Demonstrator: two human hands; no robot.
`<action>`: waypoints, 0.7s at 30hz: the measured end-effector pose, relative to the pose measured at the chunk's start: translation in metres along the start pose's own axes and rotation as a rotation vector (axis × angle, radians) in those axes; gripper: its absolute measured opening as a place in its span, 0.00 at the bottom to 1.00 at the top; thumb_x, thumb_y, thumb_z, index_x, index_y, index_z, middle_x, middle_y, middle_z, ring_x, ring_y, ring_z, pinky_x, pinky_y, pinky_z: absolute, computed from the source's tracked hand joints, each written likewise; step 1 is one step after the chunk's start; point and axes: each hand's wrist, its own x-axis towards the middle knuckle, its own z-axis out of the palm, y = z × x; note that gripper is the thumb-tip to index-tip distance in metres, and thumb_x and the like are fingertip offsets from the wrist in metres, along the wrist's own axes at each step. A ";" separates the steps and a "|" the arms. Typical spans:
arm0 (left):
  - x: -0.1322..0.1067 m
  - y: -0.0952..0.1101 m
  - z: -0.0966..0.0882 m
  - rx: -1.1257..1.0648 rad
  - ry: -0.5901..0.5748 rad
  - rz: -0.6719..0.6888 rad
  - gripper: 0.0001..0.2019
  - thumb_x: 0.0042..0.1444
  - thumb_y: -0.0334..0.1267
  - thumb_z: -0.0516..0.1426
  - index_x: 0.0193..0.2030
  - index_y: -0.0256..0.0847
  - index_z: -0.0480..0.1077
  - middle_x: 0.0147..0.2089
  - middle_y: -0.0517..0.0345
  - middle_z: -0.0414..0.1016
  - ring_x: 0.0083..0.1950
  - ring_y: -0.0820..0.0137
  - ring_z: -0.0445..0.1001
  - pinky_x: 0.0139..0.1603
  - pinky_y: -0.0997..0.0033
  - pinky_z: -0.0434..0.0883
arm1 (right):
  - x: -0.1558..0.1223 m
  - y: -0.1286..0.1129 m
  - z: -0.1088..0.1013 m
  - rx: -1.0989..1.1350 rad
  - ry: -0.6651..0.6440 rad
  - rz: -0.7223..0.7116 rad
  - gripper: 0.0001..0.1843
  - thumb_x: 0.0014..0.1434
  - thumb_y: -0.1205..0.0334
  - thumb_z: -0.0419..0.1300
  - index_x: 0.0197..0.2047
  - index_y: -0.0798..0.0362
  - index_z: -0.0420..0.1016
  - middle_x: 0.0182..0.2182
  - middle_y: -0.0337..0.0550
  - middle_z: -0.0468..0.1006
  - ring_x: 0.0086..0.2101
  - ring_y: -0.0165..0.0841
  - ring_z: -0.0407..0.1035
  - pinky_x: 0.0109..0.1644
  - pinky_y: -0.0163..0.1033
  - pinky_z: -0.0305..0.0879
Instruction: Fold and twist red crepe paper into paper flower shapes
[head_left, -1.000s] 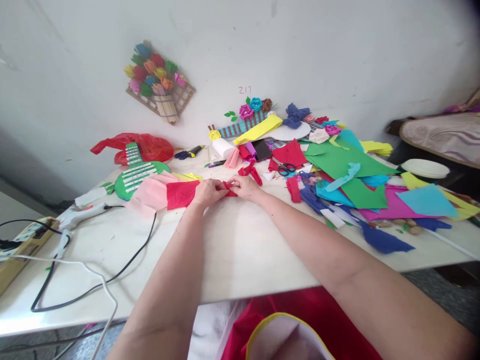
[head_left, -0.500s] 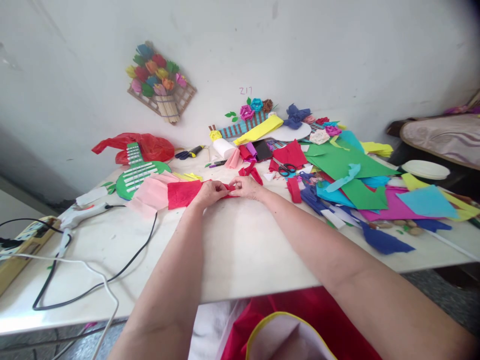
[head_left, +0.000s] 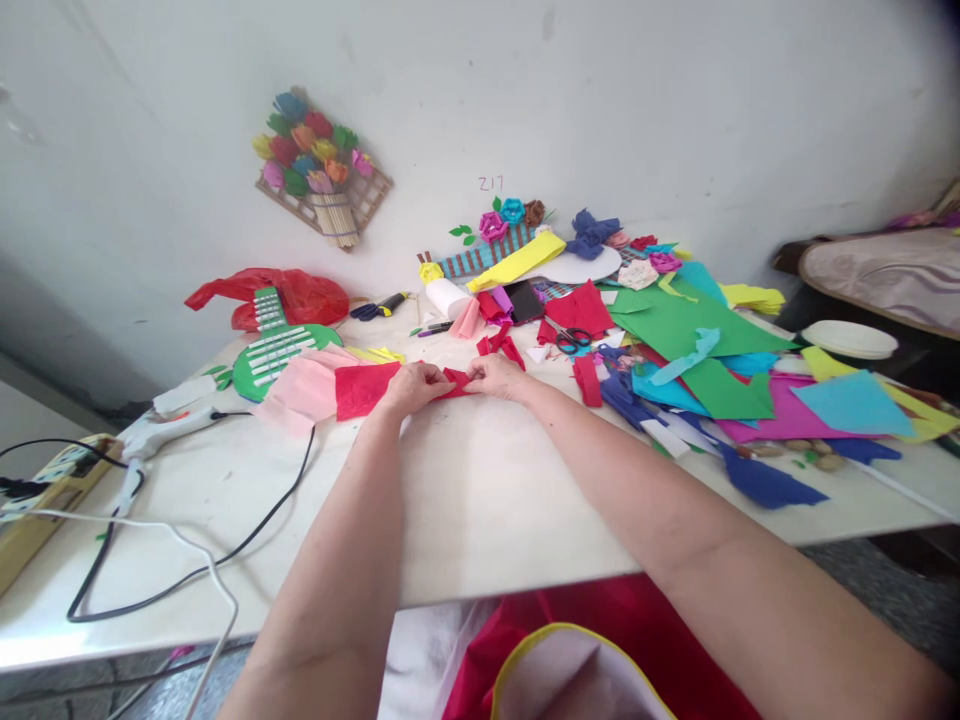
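Observation:
A folded piece of red crepe paper (head_left: 454, 382) lies between my two hands, low over the tabletop. My left hand (head_left: 417, 388) pinches its left side, thumb against fingers. On the right side, my right hand (head_left: 498, 379) grips the paper with its fingertips. A flat red sheet (head_left: 364, 390) extends out to the left from beneath my left hand; whether it joins the folded piece is hidden. Beside that sheet is a pale pink crepe sheet (head_left: 298, 388). Narrow red scraps (head_left: 501, 346) lie just behind my right hand.
At left are a glue gun (head_left: 169, 432), its black cord and a power strip (head_left: 64, 490). A green guitar-shaped piece (head_left: 251, 370) stands behind. Black scissors (head_left: 571, 338) lie beyond my right hand, near green sheets (head_left: 705, 320) and several coloured scraps. The table's front edge is near me.
My hands have drawn slightly apart, the left one moving a little left. More of the folded red paper shows between them.

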 end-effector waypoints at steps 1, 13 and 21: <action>0.000 -0.001 0.000 -0.007 -0.001 0.001 0.14 0.41 0.50 0.56 0.25 0.40 0.71 0.28 0.60 0.73 0.30 0.71 0.67 0.30 0.74 0.60 | 0.000 0.000 -0.001 -0.004 0.001 0.005 0.09 0.43 0.61 0.63 0.30 0.54 0.75 0.26 0.36 0.75 0.28 0.27 0.66 0.29 0.31 0.55; -0.002 -0.005 -0.004 0.018 -0.051 0.012 0.19 0.42 0.54 0.55 0.18 0.39 0.63 0.19 0.63 0.62 0.23 0.75 0.60 0.24 0.74 0.55 | -0.002 0.000 -0.005 -0.121 -0.089 -0.085 0.10 0.48 0.57 0.60 0.31 0.53 0.77 0.26 0.38 0.75 0.29 0.28 0.65 0.29 0.31 0.52; -0.002 -0.004 -0.005 0.052 -0.081 0.006 0.16 0.42 0.51 0.55 0.18 0.39 0.64 0.18 0.64 0.63 0.23 0.75 0.61 0.24 0.75 0.55 | 0.000 0.001 -0.004 -0.111 -0.077 -0.089 0.08 0.49 0.59 0.60 0.31 0.53 0.78 0.27 0.39 0.76 0.30 0.29 0.67 0.30 0.31 0.54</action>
